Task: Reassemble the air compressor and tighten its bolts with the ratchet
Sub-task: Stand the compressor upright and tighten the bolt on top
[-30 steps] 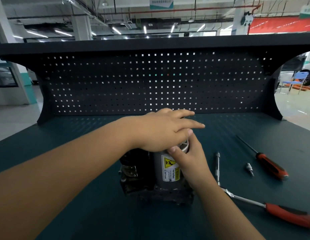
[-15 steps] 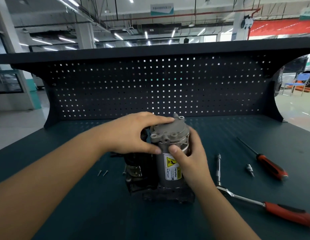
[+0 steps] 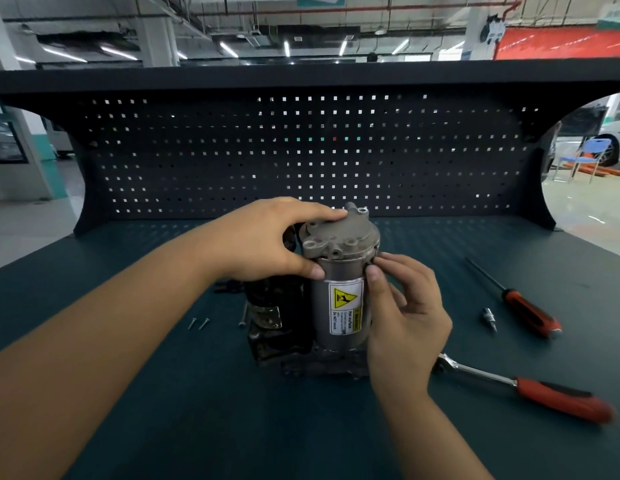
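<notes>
At mid-worktop (image 3: 163, 427): air compressor (image 3: 339, 306), upright. Its end cap (image 3: 339, 233) is gripped from above by the left hand (image 3: 267, 240); the seam is pinched by the right hand (image 3: 405, 317). Step judged: cap seating. Next required: loose bolts (image 3: 198, 323) inserted, ratchet (image 3: 530, 389), toward the right edge, taken up.

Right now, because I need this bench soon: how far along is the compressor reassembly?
Done: the cap sits on the cylinder. In hand: the left hand grips the cap while the right hand pinches at its rim, apparently aligning it. Left: the cap's bolt holes look empty, loose screws lie on the bench, and the ratchet lies untouched. So bolting and tightening remain.
</notes>
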A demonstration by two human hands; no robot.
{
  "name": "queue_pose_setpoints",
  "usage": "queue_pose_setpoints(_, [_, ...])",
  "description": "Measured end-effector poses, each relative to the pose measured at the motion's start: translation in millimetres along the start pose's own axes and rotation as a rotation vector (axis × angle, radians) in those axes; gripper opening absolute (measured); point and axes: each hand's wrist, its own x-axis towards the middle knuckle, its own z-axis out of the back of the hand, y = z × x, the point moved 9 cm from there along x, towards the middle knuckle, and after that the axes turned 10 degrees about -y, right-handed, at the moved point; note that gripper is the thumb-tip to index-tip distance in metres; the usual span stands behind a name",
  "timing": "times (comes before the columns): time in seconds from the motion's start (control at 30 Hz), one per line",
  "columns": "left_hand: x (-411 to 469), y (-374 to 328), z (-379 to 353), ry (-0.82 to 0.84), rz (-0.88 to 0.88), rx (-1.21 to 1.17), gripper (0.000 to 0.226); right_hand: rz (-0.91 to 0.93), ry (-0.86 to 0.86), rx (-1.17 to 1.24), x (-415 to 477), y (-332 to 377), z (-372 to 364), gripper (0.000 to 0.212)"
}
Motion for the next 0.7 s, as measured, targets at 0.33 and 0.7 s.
queue_pose_setpoints(0.33, [-1, 1, -1, -0.007, 0.031, -0.012, 0.076, 0.111, 0.026, -0.167, 7, 18, 3, 0.026])
queue_pose_setpoints(0.7, [-1, 1, -3, -0.020, 0.069, -0.024, 0.076, -0.212, 0.760, -1.290, 50, -25, 81, 0.025])
